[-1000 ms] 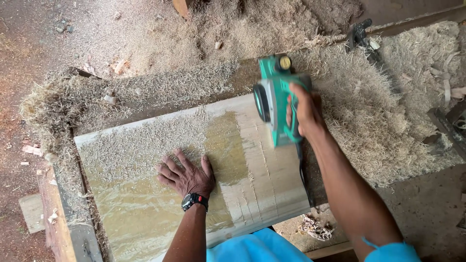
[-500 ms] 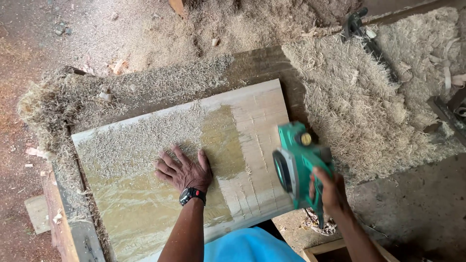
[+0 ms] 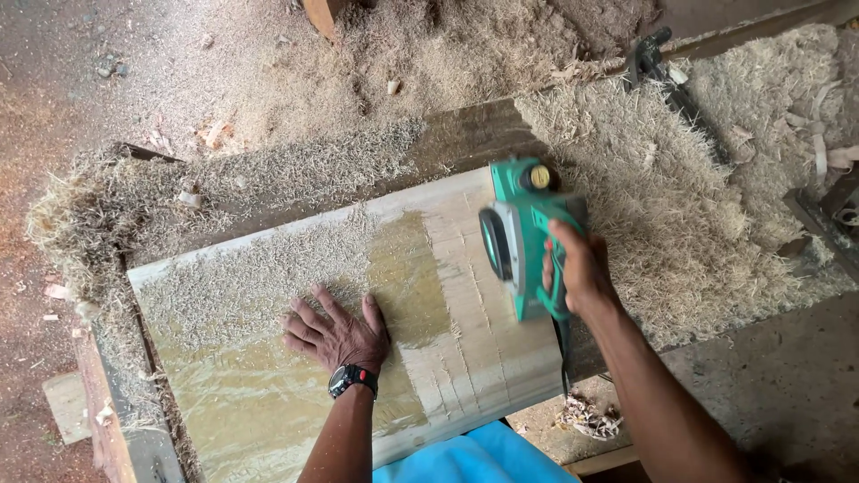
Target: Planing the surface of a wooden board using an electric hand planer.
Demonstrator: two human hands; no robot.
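Note:
A wide wooden board lies across a workbench, pale and freshly cut on its right part, yellowish and strewn with shavings on the left. My left hand, with a black wristwatch, presses flat on the board's middle with fingers spread. My right hand grips the handle of a green electric planer, which rests on the board near its right edge. The planer's cord hangs down below my right wrist.
Thick piles of wood shavings cover the bench to the right and behind the board. A dark metal clamp lies at the back right. Sawdust covers the ground at the left, beside a plank edge.
The planer was pulled back toward me off the near right end of the board, then pushed forward again onto its right part. My left hand stayed pressed in place.

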